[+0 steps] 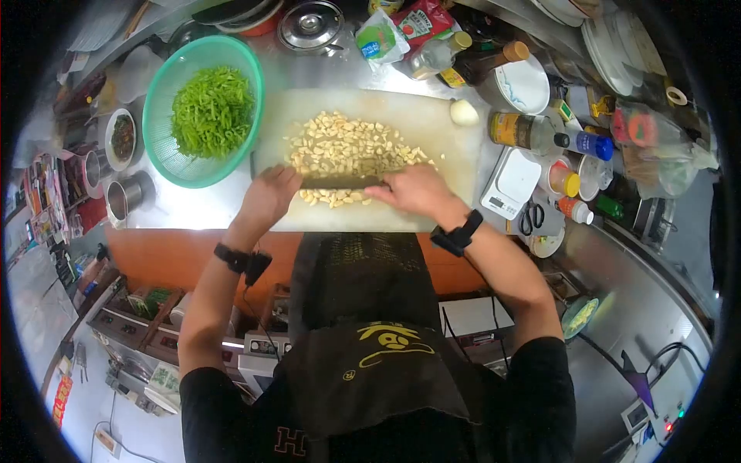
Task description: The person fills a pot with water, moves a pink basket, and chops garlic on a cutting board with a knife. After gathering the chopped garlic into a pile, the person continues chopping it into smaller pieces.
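A broad kitchen knife (340, 183) lies across the chopping board (386, 220), its spine facing up. My right hand (413, 190) is closed around the handle end. At the other end of the blade, my left hand (276, 189) has its fingers closed on the tip. Pale chopped pieces that look like garlic (340, 143) are spread over the middle of the board, mostly beyond the blade, with some on the near side. A whitish rounded lump (464, 113) rests at the board's far right corner.
Left of the board stands a green colander (154, 147) with chopped greens (212, 112). Right of it are a kitchen scale (511, 183), scissors (531, 218), and several jars and bottles. A lidded steel pot (310, 25) and seasoning packets (421, 21) line the back.
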Available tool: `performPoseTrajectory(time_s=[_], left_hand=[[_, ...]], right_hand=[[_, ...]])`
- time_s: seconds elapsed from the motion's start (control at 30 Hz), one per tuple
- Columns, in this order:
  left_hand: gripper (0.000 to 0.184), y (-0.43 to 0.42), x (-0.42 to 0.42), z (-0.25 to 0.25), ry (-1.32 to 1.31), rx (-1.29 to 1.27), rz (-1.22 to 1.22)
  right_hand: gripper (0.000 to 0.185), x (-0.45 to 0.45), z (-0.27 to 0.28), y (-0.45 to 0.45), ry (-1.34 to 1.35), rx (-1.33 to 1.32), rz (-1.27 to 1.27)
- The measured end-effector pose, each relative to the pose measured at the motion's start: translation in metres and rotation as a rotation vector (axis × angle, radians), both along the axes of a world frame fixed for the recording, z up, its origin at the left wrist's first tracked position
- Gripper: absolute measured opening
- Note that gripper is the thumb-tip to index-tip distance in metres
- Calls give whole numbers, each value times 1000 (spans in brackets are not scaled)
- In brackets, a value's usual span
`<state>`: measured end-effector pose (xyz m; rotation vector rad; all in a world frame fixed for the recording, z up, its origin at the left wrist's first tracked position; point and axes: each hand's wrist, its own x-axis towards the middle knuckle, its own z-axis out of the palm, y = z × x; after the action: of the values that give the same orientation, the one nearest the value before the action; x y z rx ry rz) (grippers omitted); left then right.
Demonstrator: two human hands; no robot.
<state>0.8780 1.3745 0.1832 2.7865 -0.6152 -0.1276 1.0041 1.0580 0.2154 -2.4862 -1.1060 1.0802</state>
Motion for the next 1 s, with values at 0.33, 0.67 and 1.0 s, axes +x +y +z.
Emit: performPoseTrajectory(time_s=[0.33, 0.67, 1.0], left_hand=[[10, 15, -19, -42, 12, -37, -8], [12, 22, 0, -23, 46, -59, -23], [11, 24, 5, -26, -32, -107, -15]], right_hand=[[76, -27, -56, 20, -41, 15, 4], [76, -12, -31, 22, 4, -24, -23], [78, -4, -26, 24, 3, -30, -16]])
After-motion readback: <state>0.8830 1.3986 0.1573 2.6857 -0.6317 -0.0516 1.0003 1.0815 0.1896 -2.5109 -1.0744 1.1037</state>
